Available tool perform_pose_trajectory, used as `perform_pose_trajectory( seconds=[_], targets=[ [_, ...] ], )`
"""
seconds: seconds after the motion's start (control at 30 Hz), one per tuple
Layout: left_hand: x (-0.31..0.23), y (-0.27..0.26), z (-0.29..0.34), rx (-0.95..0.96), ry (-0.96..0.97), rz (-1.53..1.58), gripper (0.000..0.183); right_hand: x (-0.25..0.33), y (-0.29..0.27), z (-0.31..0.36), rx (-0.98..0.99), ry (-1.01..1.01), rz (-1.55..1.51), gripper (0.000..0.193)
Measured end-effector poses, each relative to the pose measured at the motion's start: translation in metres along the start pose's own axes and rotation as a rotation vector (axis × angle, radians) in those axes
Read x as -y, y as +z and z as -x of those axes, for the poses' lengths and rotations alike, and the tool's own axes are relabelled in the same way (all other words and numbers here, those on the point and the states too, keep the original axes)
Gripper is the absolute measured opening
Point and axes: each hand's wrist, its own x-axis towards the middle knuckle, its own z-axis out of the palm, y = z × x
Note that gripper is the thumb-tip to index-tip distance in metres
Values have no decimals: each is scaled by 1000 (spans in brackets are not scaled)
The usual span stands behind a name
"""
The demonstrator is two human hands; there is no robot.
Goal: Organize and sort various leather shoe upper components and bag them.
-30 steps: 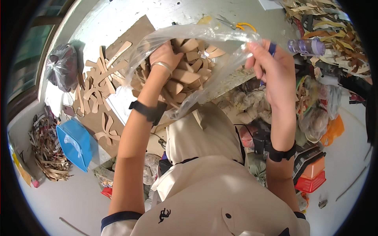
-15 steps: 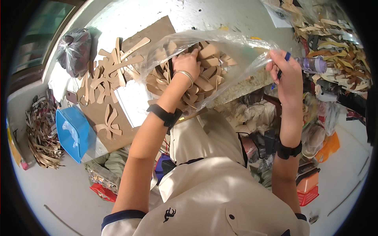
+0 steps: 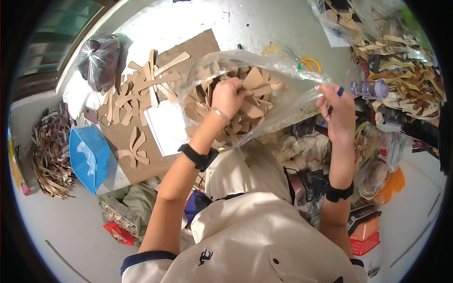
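Observation:
A clear plastic bag (image 3: 292,101) lies open on the table, filled with flat tan leather-like pieces (image 3: 252,109). My left hand (image 3: 229,98) reaches in at the bag's mouth, its fingers curled closed at a tan piece. The tips are partly hidden among the pieces. At the bag's right end my right hand (image 3: 337,106) pinches the stretched plastic rim and also keeps a blue pen (image 3: 340,91) in its grip. Loose tan strips (image 3: 137,92) lie heaped left of the bag, and a smaller group (image 3: 134,148) lies nearer to me.
A brown board (image 3: 113,137) and a white paper sheet (image 3: 163,129) lie under and beside the pieces. Further left are a blue bin (image 3: 89,162) and a tied plastic bag (image 3: 99,61). Orange-handled scissors (image 3: 310,63), a purple bottle (image 3: 370,89) and heaped scraps (image 3: 406,70) stand right.
My left hand has drawn back a little from deep among the pieces and shifted slightly right. My right hand has lowered slightly with the bag's rim, and the scissors now show more fully.

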Motion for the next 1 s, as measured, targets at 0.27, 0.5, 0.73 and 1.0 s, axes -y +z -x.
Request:
perform_pose_trajectory(
  seconds=[0.27, 0.5, 0.73, 1.0],
  targets=[
    [-86, -87, 74, -8, 453, 998, 12, 4, 5, 35, 15, -8, 200, 11],
    [-75, -128, 116, 7, 217, 1192, 23, 3, 42, 58, 143, -50, 209, 28],
    [-8, -135, 146, -310, -156, 1613, 36, -53, 125, 33, 332, -671, 1228, 65],
    [28, -87, 132, -226, -19, 1803, 12, -36, 60, -30, 41, -244, 424, 15]
  ],
)
